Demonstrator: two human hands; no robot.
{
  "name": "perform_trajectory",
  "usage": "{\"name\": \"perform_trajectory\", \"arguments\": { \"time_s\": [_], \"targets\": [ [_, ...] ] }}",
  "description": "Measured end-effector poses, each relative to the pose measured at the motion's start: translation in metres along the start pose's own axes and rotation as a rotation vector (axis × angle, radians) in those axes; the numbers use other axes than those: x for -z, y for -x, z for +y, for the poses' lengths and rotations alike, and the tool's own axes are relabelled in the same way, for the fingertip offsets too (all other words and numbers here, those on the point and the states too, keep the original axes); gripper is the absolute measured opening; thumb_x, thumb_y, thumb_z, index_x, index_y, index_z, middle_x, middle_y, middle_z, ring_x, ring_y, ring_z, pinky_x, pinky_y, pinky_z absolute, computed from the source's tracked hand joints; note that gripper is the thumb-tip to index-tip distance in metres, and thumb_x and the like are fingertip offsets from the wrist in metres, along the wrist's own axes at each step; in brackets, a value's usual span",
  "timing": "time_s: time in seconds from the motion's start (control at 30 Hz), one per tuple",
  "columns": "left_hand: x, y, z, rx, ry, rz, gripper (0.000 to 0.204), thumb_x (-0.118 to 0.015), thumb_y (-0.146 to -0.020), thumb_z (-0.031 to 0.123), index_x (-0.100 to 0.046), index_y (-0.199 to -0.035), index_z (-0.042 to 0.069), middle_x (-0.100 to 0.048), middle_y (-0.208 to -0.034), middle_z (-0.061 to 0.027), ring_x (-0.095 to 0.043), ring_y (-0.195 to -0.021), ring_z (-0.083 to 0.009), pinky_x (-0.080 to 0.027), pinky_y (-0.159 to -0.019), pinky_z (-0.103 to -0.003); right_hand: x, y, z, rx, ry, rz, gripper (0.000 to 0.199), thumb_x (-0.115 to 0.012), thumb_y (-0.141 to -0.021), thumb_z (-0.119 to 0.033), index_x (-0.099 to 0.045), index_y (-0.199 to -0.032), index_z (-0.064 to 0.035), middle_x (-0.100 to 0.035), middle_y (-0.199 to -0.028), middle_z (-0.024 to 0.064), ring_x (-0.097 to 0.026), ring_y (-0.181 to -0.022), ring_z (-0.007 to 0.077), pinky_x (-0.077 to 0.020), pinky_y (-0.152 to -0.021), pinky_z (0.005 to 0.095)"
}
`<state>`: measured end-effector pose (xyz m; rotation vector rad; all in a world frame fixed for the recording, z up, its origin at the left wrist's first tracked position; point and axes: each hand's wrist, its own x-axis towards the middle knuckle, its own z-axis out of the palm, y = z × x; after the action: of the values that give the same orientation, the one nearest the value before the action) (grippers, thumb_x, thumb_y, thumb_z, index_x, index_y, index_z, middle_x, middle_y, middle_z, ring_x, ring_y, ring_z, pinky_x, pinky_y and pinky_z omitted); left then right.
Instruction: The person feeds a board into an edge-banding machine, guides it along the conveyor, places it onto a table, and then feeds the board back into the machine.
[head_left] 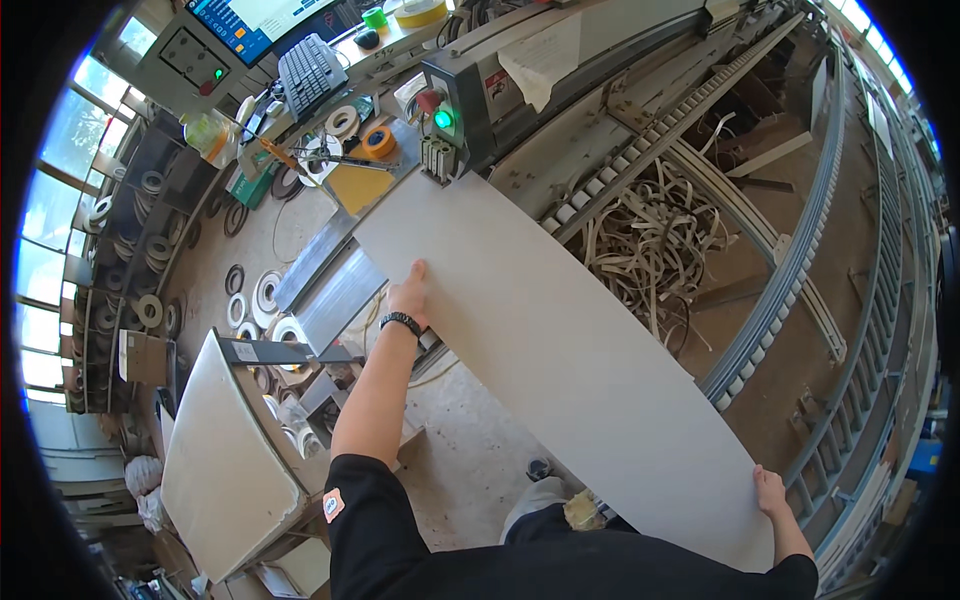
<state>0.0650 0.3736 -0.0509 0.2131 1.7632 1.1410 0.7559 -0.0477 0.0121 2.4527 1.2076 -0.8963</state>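
A long, pale flat panel (570, 350) lies slanting across the middle, from the machine at the top down to my body. My left hand (408, 293), with a dark bracelet at the wrist, grips the panel's left edge near its far end; one finger rests on the top face. At the near right corner my right hand (769, 492) is closed round the other edge, its fingers partly hidden underneath. The panel's far end meets a grey machine (455, 120) with a lit green button, beside a metal plate (345, 290).
A roller track (780, 310) runs along the right, with a heap of trimmed strips (655, 235) beside it. A pale-topped table (230, 450) stands at left. Tape rolls (267, 290) lie on the floor. A keyboard (308, 75) and a screen (255, 25) sit at the top.
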Motion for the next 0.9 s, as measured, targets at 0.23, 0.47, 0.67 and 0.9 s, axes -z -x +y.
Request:
{"name": "perform_trajectory", "arguments": {
  "time_s": [0.23,0.47,0.67,0.9],
  "targets": [
    [-0.022,0.013,0.013,0.047,-0.041,0.0,0.057,-0.073,-0.093,0.032,-0.054,-0.127,-0.01,-0.066,-0.114,-0.0236,-0.071,-0.09,-0.0314,-0.063,-0.074,-0.04,0.007,-0.02,0.011,0.002,-0.023,-0.008,0.072,-0.033,-0.103,-0.057,-0.063,-0.087,0.0065,-0.068,-0.081,0.0214,-0.06,-0.071,0.0397,-0.0476,-0.071,0.0475],
    [-0.031,-0.019,0.003,0.03,-0.027,-0.032,0.059,-0.073,-0.093,0.033,-0.054,-0.127,-0.011,-0.065,-0.115,-0.0242,-0.071,-0.09,-0.0318,-0.063,-0.074,-0.04,0.027,-0.036,0.003,-0.001,-0.021,-0.058,0.074,-0.033,-0.103,-0.057,-0.062,-0.087,0.0085,-0.067,-0.079,0.0218,-0.06,-0.07,0.0385,-0.0475,-0.07,0.0473],
    [-0.057,-0.011,0.008,0.006,-0.059,0.022,0.062,-0.076,-0.088,0.039,-0.059,-0.118,-0.013,-0.067,-0.108,-0.0215,-0.071,-0.085,-0.0295,-0.061,-0.069,-0.036,0.034,-0.053,0.013,0.032,-0.074,0.01,0.073,-0.033,-0.103,-0.057,-0.06,-0.084,0.0076,-0.064,-0.076,0.0199,-0.057,-0.068,0.0364,-0.0467,-0.069,0.0464],
    [-0.1,-0.026,0.009,0.011,-0.068,0.008,0.063,-0.076,-0.088,0.04,-0.058,-0.12,-0.012,-0.066,-0.112,-0.0224,-0.069,-0.091,-0.0299,-0.06,-0.072,-0.038,0.058,-0.086,0.028,0.017,-0.061,0.023,0.073,-0.031,-0.104,-0.058,-0.06,-0.082,0.0054,-0.063,-0.075,0.0187,-0.055,-0.067,0.0356,-0.0458,-0.069,0.0458]
  ]
}}
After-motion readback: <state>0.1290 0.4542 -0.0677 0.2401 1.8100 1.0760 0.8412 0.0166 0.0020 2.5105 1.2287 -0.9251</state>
